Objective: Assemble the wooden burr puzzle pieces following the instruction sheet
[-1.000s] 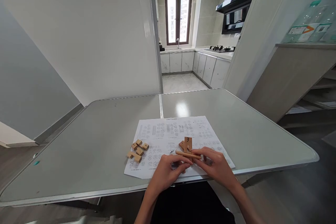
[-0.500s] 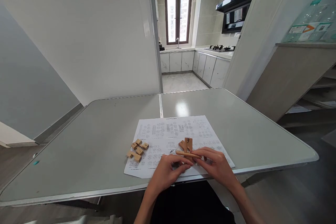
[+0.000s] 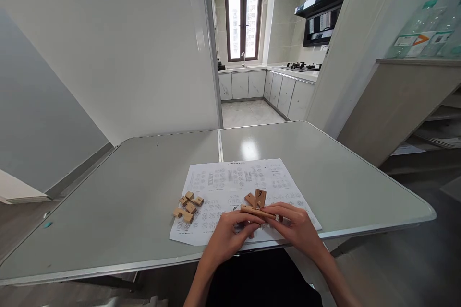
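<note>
The fingers of the left hand [image 3: 225, 237] and the right hand [image 3: 297, 230] are closed on a half-built wooden puzzle [image 3: 256, 204]. They hold it between them, just over a printed sheet [image 3: 230, 180] on the surface [image 3: 126, 192]. Loose wooden pieces [image 3: 188, 205] lie left of the left fingers.

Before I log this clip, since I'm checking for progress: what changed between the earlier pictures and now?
The upright piece of the wooden assembly now leans slightly right. The left hand and right hand still grip it; the loose wooden pieces and printed sheet lie unmoved.
</note>
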A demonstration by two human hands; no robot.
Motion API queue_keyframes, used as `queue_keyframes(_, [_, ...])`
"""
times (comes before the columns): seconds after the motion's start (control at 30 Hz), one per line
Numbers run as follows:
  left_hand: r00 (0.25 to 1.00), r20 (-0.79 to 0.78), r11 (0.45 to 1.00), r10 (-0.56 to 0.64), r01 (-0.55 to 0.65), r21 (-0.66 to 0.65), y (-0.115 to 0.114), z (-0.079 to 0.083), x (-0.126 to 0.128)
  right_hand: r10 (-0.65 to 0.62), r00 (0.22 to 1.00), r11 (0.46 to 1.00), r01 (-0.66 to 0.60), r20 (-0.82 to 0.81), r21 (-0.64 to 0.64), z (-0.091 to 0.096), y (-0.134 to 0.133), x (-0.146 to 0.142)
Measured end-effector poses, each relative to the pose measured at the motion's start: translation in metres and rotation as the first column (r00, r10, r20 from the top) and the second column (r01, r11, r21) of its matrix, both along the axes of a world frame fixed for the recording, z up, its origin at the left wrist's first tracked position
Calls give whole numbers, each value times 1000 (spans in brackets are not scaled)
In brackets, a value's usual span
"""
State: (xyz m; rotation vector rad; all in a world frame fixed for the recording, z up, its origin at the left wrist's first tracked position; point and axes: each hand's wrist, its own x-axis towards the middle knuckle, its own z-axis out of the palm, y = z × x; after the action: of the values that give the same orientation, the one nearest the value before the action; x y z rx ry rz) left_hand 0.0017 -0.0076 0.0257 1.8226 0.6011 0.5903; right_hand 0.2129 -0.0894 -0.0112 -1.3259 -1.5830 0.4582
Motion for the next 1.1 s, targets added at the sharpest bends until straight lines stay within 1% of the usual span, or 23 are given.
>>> queue_keyframes(0.17, [999, 31, 1000, 27, -27, 4, 1, 0, 0, -18, 1000, 1000, 18, 6, -15, 2, 0, -2])
queue_keyframes(0.33, [998, 4, 998, 70, -70, 5, 2, -2, -2, -21, 1000, 1000, 21, -16, -8, 4, 0, -3])
queue_keyframes(0.5, [996, 3, 996, 92, -92, -6, 1, -2, -1, -17, 1000, 1000, 17, -17, -11, 10, -1, -3])
queue_keyframes(0.6, [985, 23, 985, 170, -170, 9, 2, -1, 0, -52, 999, 998, 52, -1, -36, 13, 0, -4])
queue_keyframes(0.73, [941, 46, 940, 334, -337, 53, 5, -1, 0, -106, 993, 991, 111, 60, -81, 8, 5, -3])
queue_keyframes(0.83, [913, 52, 912, 406, -408, 45, 6, -3, 0, -135, 984, 983, 149, 120, -111, 2, 8, -3])
queue_keyframes(1.0, [901, 47, 900, 431, -433, 48, 7, -4, 0, -176, 946, 969, 215, 272, -121, 0, 12, -6])
queue_keyframes(1.1, [900, 44, 900, 433, -434, 33, 7, -3, 1, -196, 933, 966, 236, 303, -103, -1, 13, -7])
